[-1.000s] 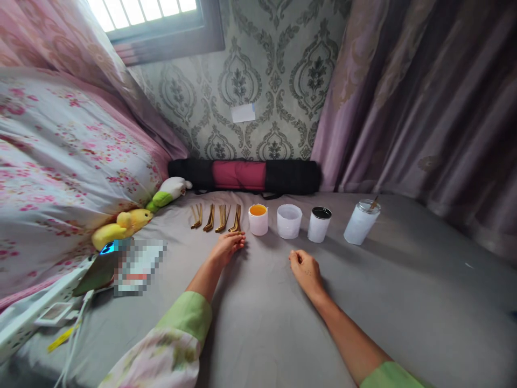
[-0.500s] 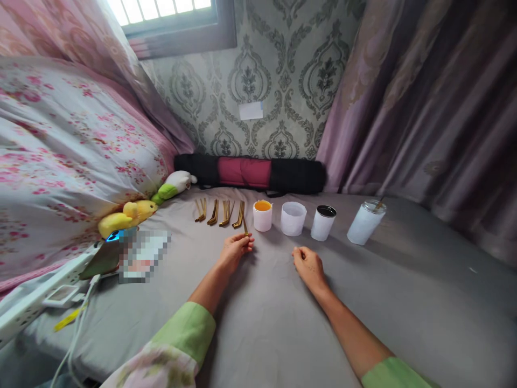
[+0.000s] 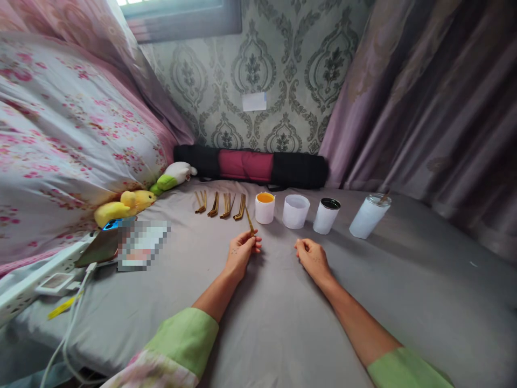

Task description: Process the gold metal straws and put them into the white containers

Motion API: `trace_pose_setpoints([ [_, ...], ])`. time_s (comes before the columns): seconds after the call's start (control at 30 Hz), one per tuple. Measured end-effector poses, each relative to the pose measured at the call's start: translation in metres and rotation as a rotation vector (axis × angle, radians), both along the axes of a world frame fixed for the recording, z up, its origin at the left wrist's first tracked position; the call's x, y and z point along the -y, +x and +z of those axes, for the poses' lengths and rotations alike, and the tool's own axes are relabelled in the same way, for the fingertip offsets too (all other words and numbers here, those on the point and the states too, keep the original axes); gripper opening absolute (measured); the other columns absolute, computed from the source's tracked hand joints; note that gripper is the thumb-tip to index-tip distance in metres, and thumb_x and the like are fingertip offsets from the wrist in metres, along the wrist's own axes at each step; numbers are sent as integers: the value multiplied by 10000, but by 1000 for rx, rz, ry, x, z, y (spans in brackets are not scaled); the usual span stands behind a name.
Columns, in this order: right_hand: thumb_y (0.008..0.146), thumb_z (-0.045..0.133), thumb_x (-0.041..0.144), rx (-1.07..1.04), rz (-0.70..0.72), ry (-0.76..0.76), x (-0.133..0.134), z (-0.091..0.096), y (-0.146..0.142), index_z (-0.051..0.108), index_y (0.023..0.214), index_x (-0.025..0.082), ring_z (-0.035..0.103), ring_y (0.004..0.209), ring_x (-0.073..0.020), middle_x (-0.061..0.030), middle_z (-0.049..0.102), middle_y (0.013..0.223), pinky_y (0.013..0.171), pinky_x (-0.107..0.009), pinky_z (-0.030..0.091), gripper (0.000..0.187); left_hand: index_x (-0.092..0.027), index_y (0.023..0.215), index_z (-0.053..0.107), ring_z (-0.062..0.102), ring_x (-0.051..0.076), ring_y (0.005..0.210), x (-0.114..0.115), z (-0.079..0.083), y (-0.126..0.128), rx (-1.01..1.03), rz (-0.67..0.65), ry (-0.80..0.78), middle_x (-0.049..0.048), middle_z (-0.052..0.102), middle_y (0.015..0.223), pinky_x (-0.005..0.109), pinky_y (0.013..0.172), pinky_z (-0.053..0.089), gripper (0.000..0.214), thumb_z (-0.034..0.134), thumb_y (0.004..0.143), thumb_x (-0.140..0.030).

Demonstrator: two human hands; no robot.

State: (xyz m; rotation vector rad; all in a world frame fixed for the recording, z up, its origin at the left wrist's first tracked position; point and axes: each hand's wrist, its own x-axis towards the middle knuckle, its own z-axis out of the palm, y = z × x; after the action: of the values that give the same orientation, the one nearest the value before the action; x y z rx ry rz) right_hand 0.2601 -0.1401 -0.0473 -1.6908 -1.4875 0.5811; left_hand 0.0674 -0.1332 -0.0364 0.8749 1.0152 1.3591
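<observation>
My left hand [image 3: 242,249] pinches a thin gold utensil [image 3: 249,220] and holds it tilted up, just in front of the orange-filled white cup [image 3: 265,207]. Several more gold utensils [image 3: 220,205] lie in a row on the grey sheet [image 3: 283,312] to the left of that cup. My right hand [image 3: 312,257] rests on the sheet with its fingers curled loosely; nothing shows in them. It lies in front of the translucent cup [image 3: 295,211] and the dark-rimmed white cup [image 3: 326,215].
A lidded frosted jar [image 3: 369,215] with a stick in it stands at the right. A black and red roll [image 3: 252,167] lies along the wall. Plush toys [image 3: 125,205], a phone [image 3: 100,245], cables and a floral quilt [image 3: 60,145] fill the left. Curtains hang at the right.
My left hand has picked one gold utensil from the row and drawn it back and up. The right hand has stayed where it was. The view tilted downward slightly.
</observation>
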Motion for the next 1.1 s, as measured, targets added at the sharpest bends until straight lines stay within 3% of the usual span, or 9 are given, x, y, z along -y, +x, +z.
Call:
trace_pose_setpoints([
  [0.3, 780, 366, 439, -66, 45, 20, 0, -4, 2, 594, 698, 150, 467, 421, -101, -21, 564, 529, 450, -212, 321, 377, -94, 1019, 579, 536, 86, 578, 7, 2, 4, -95, 17, 59, 49, 595, 753, 209, 517, 442, 394, 585, 674, -284],
  [0.63, 777, 392, 442, -144, 61, -8, 1, -4, 2, 582, 723, 155, 439, 401, -82, -6, 543, 538, 408, -199, 312, 349, -108, 990, 619, 515, 90, 560, 13, 5, 8, -271, -29, 150, 44, 588, 717, 191, 483, 406, 363, 556, 699, -316],
  [0.83, 760, 428, 444, -252, 60, -47, 5, 3, -1, 565, 730, 146, 395, 367, -59, 13, 501, 539, 358, -183, 293, 329, -151, 1015, 616, 518, 97, 612, 13, -3, 7, -419, -42, 286, 41, 583, 763, 200, 533, 418, 328, 492, 764, -322],
  [1.1, 742, 463, 460, -387, 69, -60, 8, 12, -5, 557, 766, 151, 384, 368, -49, 22, 480, 564, 310, -163, 261, 324, -188, 1023, 617, 502, 100, 645, 19, 2, 5, -674, -20, 516, 26, 559, 751, 206, 590, 400, 283, 434, 817, -252],
])
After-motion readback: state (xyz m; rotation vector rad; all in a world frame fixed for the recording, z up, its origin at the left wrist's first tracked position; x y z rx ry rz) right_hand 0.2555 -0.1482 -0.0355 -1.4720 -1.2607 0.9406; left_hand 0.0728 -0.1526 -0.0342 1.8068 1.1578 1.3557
